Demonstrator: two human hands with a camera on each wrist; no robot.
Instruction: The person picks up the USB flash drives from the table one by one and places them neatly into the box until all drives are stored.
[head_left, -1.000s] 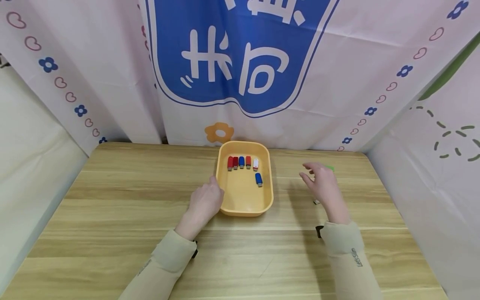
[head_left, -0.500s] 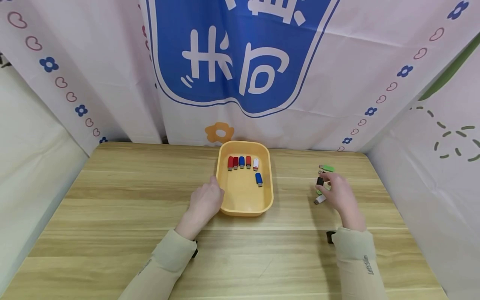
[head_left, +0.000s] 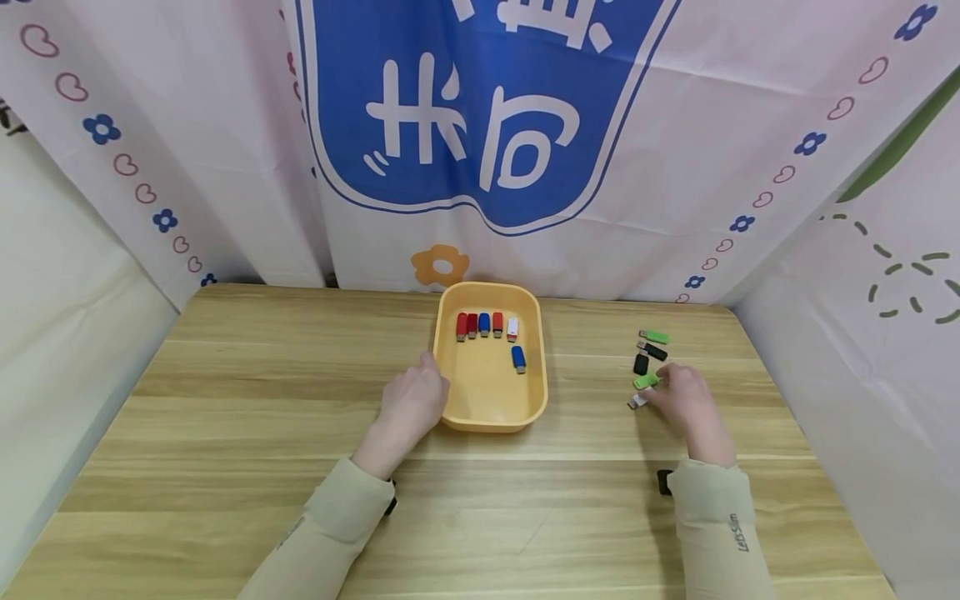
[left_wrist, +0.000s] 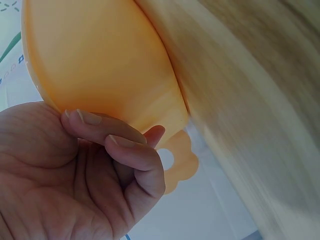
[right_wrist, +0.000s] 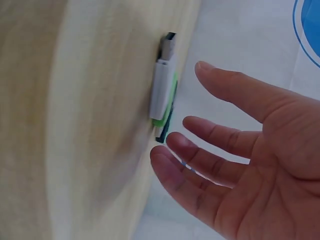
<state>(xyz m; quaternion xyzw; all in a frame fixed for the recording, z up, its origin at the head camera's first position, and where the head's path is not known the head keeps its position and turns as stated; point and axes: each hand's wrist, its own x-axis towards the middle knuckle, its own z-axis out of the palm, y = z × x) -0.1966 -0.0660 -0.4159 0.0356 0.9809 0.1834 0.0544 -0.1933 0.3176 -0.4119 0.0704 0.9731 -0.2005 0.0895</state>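
Observation:
My left hand (head_left: 411,400) holds the left rim of a yellow plastic tray (head_left: 491,427); in the left wrist view its curled fingers (left_wrist: 132,150) lie against the tray wall (left_wrist: 100,55). My right hand (head_left: 686,408) hovers over a column of USB sticks on the right of the table, thumb and fingers apart with nothing between them. Closest to its fingertips are a white USB stick (head_left: 637,401) and a green USB stick (head_left: 645,381). Farther back lie a short black USB stick (head_left: 641,364), a longer black one (head_left: 654,352) and another green one (head_left: 656,337).
Inside the tray, red, blue and white USB sticks form a row near the far end, with a blue USB stick (head_left: 518,359) lying below its right end. A printed curtain (head_left: 615,250) hangs along the back edge of the wooden table (head_left: 262,392).
My right hand has moved right and toward me, from beside the sticks to over the white and green ones, uncovering those behind. The left hand stays at the tray.

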